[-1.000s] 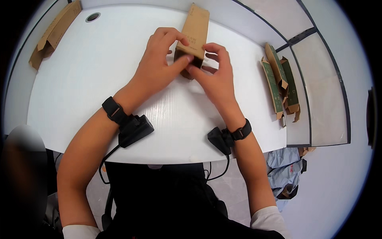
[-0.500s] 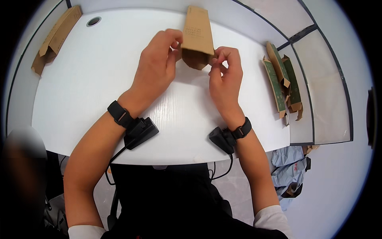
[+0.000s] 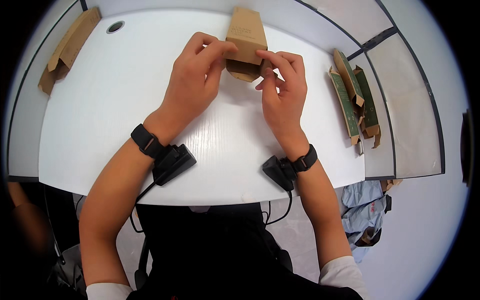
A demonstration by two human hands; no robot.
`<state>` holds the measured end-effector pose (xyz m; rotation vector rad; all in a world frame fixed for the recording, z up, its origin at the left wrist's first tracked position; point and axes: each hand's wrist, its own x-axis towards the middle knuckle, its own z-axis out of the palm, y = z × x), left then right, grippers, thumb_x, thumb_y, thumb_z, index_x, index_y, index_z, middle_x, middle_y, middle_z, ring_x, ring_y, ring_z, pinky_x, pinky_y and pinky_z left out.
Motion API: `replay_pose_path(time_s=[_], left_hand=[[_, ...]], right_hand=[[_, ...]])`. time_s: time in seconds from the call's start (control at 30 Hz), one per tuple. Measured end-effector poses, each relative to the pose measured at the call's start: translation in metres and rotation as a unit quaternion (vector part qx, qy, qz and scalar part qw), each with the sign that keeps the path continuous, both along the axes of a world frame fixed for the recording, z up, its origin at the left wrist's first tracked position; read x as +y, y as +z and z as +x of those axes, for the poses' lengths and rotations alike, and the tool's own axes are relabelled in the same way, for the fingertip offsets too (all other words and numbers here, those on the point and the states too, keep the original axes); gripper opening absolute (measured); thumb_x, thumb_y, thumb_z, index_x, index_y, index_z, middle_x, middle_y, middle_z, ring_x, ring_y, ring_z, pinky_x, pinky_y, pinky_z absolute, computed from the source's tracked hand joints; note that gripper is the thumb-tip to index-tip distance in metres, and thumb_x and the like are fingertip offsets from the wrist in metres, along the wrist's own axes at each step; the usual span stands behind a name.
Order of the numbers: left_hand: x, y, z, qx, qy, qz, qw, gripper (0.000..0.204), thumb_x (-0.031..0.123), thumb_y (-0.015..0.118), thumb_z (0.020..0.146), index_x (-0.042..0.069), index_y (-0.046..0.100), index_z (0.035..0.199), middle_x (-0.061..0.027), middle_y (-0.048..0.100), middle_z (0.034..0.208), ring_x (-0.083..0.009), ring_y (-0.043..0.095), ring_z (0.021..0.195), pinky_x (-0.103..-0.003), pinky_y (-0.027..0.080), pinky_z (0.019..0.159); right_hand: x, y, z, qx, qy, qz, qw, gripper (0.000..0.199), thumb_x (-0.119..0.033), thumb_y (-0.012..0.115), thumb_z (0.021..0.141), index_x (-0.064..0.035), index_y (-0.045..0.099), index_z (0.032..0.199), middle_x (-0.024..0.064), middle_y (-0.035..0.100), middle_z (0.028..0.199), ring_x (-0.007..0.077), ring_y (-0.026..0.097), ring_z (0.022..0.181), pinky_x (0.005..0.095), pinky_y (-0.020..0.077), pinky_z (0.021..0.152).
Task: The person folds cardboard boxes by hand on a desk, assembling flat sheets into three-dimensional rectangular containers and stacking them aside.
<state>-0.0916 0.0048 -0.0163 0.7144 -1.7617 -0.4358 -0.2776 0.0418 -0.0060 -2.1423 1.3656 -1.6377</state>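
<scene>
A long brown cardboard box lies at the back middle of the table, its near end facing me. Its top flap bends down over part of the opening, and a lower flap sticks out toward me. At the left corner of that end, my left hand has its index fingertip on the top flap, with the thumb by the box's side. Opposite it, my right hand lays its index fingertip on the top flap's right edge. The right thumb and other fingers pinch around the right side flap.
On the white table, another brown box lies along the left partition. Several flattened green-and-brown cartons rest by the right partition. A round cable hole is at the back left. Grey-blue plastic bags lie below right.
The top flap has been folded down over the box's near end. Both index fingers have shifted inward onto it.
</scene>
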Motion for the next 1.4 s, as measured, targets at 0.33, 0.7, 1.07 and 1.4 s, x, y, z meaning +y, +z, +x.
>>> replay_pose_path(time_s=[0.33,0.7,1.07,1.4], left_hand=[[0.0,-0.002,0.0,0.042,-0.036,0.057,0.997,0.026,0.0,0.053,0.095,0.004,0.066,0.117,-0.0109,0.063,0.112,-0.0224,0.067,0.094,-0.033,0.059,0.076],[-0.005,-0.012,0.001,0.062,-0.099,0.148,0.982,0.028,0.001,0.06,0.09,0.005,0.06,0.118,-0.0077,0.061,0.116,-0.021,0.062,0.099,-0.034,0.056,0.082],[-0.003,-0.006,0.002,0.088,-0.052,0.126,0.987,0.033,-0.007,0.061,0.091,0.004,0.054,0.121,-0.006,0.058,0.117,-0.0153,0.06,0.108,-0.032,0.053,0.098],[0.006,-0.006,-0.008,0.172,-0.093,0.121,0.973,0.029,-0.006,0.06,0.091,0.006,0.058,0.117,-0.0068,0.065,0.109,-0.0175,0.067,0.103,-0.034,0.057,0.091]], right_hand=[[0.005,0.003,0.003,-0.25,0.143,0.147,0.946,0.047,0.006,0.051,0.092,-0.0024,0.057,0.138,0.0073,0.048,0.115,0.0128,0.057,0.093,0.0291,0.0622,0.077],[-0.016,-0.022,-0.013,-0.125,0.12,0.181,0.968,0.059,0.01,0.051,0.089,-0.0144,0.058,0.142,0.0104,0.049,0.135,0.0279,0.055,0.128,0.0348,0.0552,0.101],[-0.012,-0.004,-0.01,-0.335,0.285,0.302,0.846,0.066,0.001,0.052,0.094,-0.0104,0.036,0.157,0.0139,0.028,0.164,0.0321,0.045,0.142,0.0455,0.0499,0.109],[-0.009,-0.01,-0.007,-0.285,0.222,0.206,0.909,0.072,0.001,0.066,0.086,-0.013,0.043,0.153,0.0223,0.017,0.166,0.0369,0.027,0.153,0.0466,0.0457,0.111]])
